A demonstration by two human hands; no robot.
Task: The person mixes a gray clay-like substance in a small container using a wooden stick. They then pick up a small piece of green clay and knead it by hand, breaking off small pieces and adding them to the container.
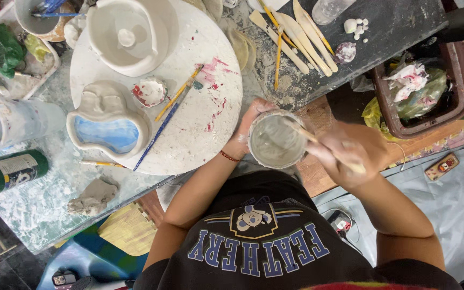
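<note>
Here, your left hand wraps around a small round cup of pale grey-white slip, fingers closed on its far side and the wrist with its red bracelet just below. Your right hand is closed on a thin wooden stick — the grip is tight near the upper end, and the lower end runs down into the cup, touching the liquid. The hand is blurred, so you cannot tell just how the fingers lie.

Beyond the cup, on the far side of your left hand, sits a round white board smeared with pink. On it, further from your grip, lie two brushes crossed over each other, a small dish stained red, a heart-like clay dish with a blue inside, and a white clay bowl. A lump of grey clay lies off the board on the spattered table. Above your right hand, wooden modelling tools lie side by side on a dark slab — well apart from the stick you hold.
</note>
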